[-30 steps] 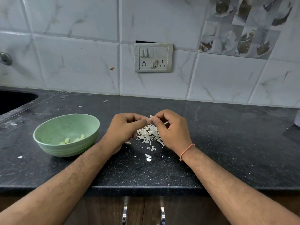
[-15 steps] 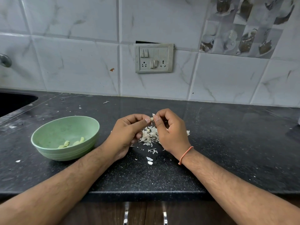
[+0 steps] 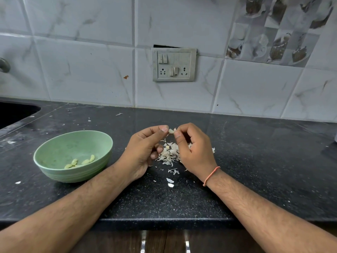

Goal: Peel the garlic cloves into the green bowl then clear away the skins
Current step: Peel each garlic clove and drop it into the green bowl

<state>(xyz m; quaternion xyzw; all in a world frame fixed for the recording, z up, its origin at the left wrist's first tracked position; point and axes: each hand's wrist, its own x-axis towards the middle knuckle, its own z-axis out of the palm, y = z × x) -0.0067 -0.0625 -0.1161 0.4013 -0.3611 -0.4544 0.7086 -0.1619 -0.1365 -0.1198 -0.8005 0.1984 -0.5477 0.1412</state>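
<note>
A small pale garlic clove (image 3: 171, 131) is pinched between the fingertips of my left hand (image 3: 144, 150) and my right hand (image 3: 193, 150), a little above the black counter (image 3: 255, 161). Under both hands lies a heap of white garlic skins (image 3: 169, 152), partly hidden by my right palm. The green bowl (image 3: 54, 172) stands to the left of my left hand, with several peeled cloves (image 3: 80, 161) lying in its bottom.
Loose skin flakes (image 3: 170, 182) are scattered on the counter in front of the heap and toward the back left. A dark sink (image 3: 14, 114) opens at the far left. A switch plate (image 3: 174, 64) sits on the tiled wall. The counter's front edge runs just below my forearms.
Both hands stay together over the skin heap, working the clove at their fingertips. The clove shows more plainly between the fingertips now. The bowl has not moved.
</note>
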